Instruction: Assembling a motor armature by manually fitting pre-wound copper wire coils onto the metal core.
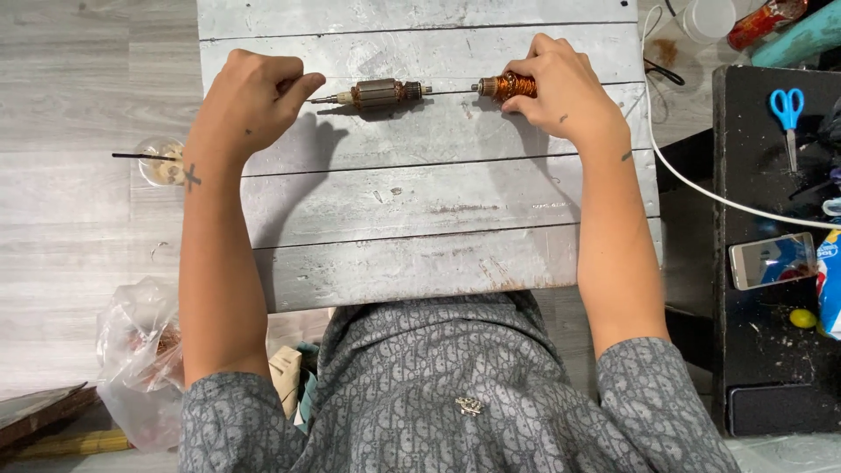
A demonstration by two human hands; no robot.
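Sideways across the planks lies the armature (378,92), left hand (254,96) pinching its shaft tip (right hand (561,88) clasps a copper-wound rotor (506,86)).

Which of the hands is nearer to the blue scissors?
Right. The right hand grips a copper-wound part on the plank table, toward the scissors; the left hand is at the opposite end.

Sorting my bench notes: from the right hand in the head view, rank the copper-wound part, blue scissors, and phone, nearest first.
1. Copper-wound part, held in the right hand.
2. Blue scissors, on the black surface to the right.
3. Phone, lower on that black surface.
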